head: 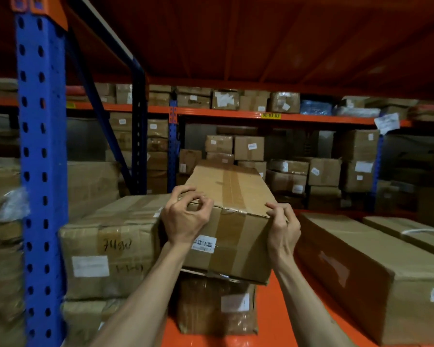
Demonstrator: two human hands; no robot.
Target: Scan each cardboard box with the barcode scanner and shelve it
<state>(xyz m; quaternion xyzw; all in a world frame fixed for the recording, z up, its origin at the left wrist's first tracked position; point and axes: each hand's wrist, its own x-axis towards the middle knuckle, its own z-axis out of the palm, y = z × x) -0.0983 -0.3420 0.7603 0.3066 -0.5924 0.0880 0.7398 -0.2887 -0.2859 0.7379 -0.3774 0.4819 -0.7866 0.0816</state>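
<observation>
Pushing cardboard box (232, 219) onto a lower box (217, 305), orange shelf (271, 306) | left hand (183, 219), right hand (283, 231) fingers curled holding near top corners | risk: overhanging near edge tips off.

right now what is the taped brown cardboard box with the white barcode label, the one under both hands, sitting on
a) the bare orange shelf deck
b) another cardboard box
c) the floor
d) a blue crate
b: the taped brown cardboard box with the white barcode label, with the left hand and right hand at its near top corners, sits on another cardboard box with a white label.
</observation>
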